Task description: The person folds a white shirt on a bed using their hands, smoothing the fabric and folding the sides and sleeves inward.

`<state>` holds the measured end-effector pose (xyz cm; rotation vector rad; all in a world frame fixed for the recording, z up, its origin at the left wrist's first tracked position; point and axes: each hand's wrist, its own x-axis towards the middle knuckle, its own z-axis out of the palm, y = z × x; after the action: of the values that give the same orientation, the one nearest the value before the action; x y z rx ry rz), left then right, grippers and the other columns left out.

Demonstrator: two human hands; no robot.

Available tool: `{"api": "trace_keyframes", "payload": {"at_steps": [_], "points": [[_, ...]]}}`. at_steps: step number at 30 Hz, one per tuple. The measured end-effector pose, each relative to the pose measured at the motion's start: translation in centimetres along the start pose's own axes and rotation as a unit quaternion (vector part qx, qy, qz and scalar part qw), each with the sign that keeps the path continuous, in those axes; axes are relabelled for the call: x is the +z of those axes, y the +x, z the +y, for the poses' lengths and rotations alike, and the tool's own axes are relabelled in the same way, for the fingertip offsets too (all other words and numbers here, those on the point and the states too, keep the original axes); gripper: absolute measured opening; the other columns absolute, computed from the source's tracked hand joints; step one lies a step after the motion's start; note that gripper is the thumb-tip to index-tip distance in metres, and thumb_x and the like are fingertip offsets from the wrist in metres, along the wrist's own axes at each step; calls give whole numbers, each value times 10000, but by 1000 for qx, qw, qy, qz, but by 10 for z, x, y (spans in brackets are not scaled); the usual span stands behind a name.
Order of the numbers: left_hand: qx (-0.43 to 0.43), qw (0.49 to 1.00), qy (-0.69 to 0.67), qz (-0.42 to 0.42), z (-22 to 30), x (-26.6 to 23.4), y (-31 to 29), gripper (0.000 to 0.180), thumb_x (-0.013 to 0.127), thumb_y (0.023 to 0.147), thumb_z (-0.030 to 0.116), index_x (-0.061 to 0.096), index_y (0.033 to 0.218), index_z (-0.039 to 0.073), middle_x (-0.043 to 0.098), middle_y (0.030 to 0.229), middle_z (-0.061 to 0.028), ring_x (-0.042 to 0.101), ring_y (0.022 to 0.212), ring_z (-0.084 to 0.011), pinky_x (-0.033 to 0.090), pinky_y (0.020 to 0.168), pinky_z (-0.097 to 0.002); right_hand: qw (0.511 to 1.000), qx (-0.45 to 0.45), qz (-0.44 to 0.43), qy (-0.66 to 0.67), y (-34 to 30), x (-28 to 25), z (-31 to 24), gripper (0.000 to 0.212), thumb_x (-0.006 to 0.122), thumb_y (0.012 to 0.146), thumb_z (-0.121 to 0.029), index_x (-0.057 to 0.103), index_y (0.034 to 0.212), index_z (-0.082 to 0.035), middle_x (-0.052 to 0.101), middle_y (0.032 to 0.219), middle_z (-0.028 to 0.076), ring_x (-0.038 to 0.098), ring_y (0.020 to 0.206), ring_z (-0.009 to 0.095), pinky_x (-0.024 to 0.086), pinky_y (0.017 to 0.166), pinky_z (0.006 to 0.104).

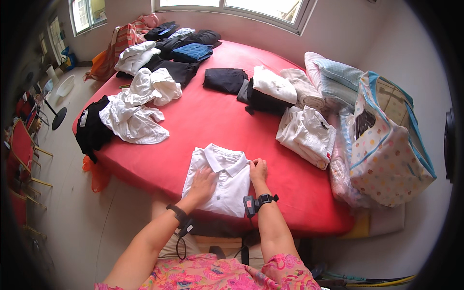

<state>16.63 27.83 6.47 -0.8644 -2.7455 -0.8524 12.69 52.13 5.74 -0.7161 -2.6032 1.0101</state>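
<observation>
A white collared shirt (pixel 232 186) lies folded into a rectangle near the front edge of the red-covered bed (pixel 208 123), its collar pointing away from me and its button front facing up. My left hand (pixel 203 184) rests flat on the shirt's left side, fingers stretched out. At the shirt's upper right edge, beside the collar, my right hand (pixel 258 170) is closed with its fingertips pinching the fabric. Both wrists carry black straps with small devices.
Rumpled white clothes (pixel 137 106) and a black garment (pixel 94 123) lie at the left. Behind them are dark clothes and jeans (pixel 192 52). Folded dark (pixel 224 79) and white garments (pixel 307 135) sit at the right, by a polka-dot storage bag (pixel 386 159). Red chairs (pixel 21 150) stand far left.
</observation>
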Motion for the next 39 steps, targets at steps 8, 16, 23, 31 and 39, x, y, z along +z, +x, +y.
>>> {"api": "trace_keyframes", "payload": {"at_steps": [8, 16, 23, 31, 39], "points": [[-129, 985, -61, 101, -57, -53, 13, 159, 605, 781, 87, 535, 911, 30, 567, 955, -156, 537, 956, -308, 446, 785, -388, 974, -205, 93, -35, -44, -30, 2, 240, 607, 813, -173, 546, 1020, -68, 514, 1125, 136, 468, 1090, 310, 394, 917, 400], [-318, 935, -135, 73, -75, -45, 53, 270, 696, 751, 270, 566, 823, 44, 627, 797, -122, 612, 761, -278, 474, 664, -372, 956, -142, 139, -216, -61, -36, 37, 269, 554, 826, -206, 541, 1070, -96, 511, 1175, 83, 474, 1098, 278, 385, 921, 415], [-352, 929, -101, 46, -63, -43, 63, 299, 722, 712, 306, 625, 813, 42, 654, 767, -121, 636, 723, -243, 484, 659, -359, 958, -128, 143, -213, -64, -38, 35, 265, 549, 815, -201, 547, 1062, -104, 515, 1176, 75, 478, 1097, 260, 387, 911, 401], [-284, 848, -443, 64, -83, -33, 60, 189, 614, 842, 175, 649, 869, -8, 659, 768, -50, 589, 696, -105, 469, 632, -261, 956, -124, 149, -222, -63, -39, 38, 283, 569, 800, -207, 552, 1067, -115, 518, 1173, 67, 486, 1086, 256, 385, 916, 397], [-321, 812, -486, -45, -93, -42, 59, 278, 491, 918, 148, 540, 1142, -9, 622, 928, -29, 541, 744, -80, 440, 668, -208, 973, -126, 130, -144, -47, -44, 29, 270, 584, 799, -169, 554, 1055, -87, 541, 1117, 109, 490, 1075, 282, 390, 912, 403]]}}
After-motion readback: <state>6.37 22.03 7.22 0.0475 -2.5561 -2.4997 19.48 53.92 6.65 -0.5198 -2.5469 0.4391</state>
